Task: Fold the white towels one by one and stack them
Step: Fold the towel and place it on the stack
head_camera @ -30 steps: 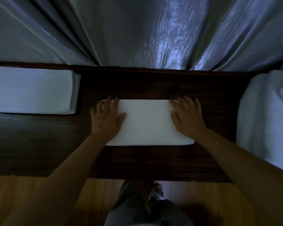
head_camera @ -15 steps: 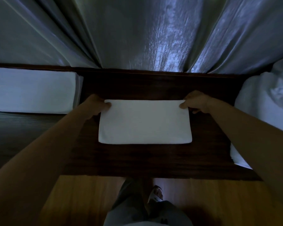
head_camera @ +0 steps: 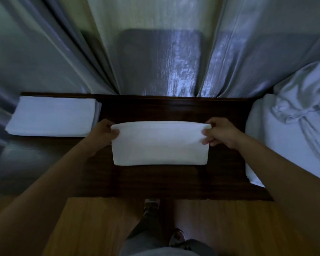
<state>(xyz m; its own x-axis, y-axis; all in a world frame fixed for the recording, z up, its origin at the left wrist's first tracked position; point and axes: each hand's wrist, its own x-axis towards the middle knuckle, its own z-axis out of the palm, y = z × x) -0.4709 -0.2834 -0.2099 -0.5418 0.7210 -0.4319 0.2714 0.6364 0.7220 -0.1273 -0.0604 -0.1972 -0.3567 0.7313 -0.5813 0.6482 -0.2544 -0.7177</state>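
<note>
With the folded towel (head_camera: 160,145) at the tabletop (head_camera: 155,182) centre pinched at its far corners by the left hand (head_camera: 102,133) and right hand (head_camera: 223,133), the layers could be splayed if one pinch is loosened

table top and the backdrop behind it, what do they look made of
Table top: looks like dark wood or a wood-look veneer with a smooth, slightly glossy finish; faint lengthwise grain and a soft sheen show, though the dim light leaves it open. Backdrop: seems a thin satin-like curtain fabric, judging by its hanging folds and streaky bluish shine.
</note>
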